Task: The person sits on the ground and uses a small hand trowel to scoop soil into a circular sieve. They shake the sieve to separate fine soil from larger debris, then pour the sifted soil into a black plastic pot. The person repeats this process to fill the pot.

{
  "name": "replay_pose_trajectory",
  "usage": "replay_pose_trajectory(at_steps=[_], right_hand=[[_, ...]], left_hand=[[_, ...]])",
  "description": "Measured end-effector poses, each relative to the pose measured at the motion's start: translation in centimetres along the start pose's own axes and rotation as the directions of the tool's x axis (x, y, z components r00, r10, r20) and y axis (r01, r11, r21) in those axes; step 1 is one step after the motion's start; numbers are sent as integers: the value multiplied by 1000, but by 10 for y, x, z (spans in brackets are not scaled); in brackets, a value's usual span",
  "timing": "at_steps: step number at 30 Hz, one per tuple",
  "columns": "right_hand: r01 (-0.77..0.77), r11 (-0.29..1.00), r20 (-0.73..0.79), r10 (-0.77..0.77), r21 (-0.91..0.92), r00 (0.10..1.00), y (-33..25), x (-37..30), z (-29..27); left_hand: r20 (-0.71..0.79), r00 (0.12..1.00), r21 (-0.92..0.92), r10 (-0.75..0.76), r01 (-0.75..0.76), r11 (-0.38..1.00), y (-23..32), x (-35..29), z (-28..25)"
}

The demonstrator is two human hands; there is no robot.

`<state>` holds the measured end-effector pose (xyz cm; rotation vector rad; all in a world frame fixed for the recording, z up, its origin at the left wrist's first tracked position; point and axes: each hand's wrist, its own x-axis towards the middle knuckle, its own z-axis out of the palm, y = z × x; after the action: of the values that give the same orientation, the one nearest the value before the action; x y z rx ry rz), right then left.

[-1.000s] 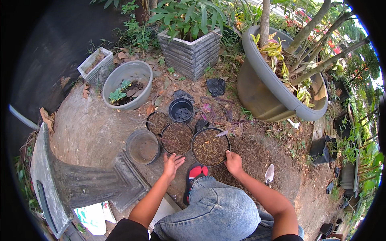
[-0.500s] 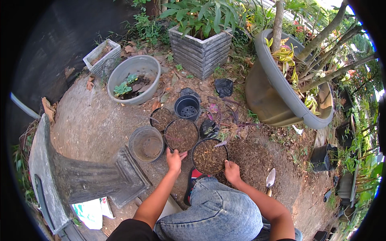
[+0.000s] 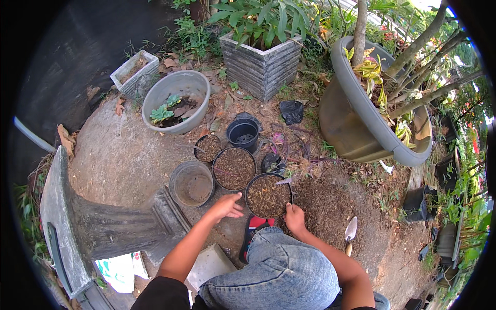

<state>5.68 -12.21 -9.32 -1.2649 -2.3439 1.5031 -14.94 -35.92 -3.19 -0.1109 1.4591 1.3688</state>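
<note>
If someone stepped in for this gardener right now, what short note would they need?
Left hand: open, beside the near soil-filled pot, at its left rim.
Right hand: on that pot's near right rim.
Two more filled pots sit behind it; an empty black pot is further back, and an empty grey pot to the left.
Soil pile and trowel lie to the right.
Done: three pots filled. Left: both empty pots.

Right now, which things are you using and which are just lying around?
Using: soil-filled black pot, left hand, right hand, soil heap.
Lying about: trowel, empty black pot, grey bowl, big planter.
</note>
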Motion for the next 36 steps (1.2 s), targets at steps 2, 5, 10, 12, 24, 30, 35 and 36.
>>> replay_pose_trajectory(at_steps=[2,5,10,12,24,30,35,36], right_hand=[[29,1000,-50,-29,9,998,18,6,-1],[41,998,-67,-37,50,997,8,-5,4],[95,986,-140,-76,137,987,-16,-5,1],[100,977,-170,-68,186,983,-32,-8,-3],[102,929,-160,-46,355,986,-122,28,-24],[97,903,-148,-37,418,988,-154,36,-21],[88,884,-115,-39,458,993,-161,35,-11],[78,886,-134,-18,457,991,-154,35,-16]], left_hand=[[16,983,335,181,-176,926,47,-37,3],[-277,678,629,681,-407,662,113,-48,-51],[-514,771,808,375,290,513,152,38,-174],[-495,829,808,258,331,488,139,69,-203],[-372,912,463,171,23,886,117,118,-229],[-513,838,254,184,-57,966,97,103,-292],[-529,849,453,-9,291,843,87,67,-339],[-584,802,613,121,339,714,96,71,-315]])
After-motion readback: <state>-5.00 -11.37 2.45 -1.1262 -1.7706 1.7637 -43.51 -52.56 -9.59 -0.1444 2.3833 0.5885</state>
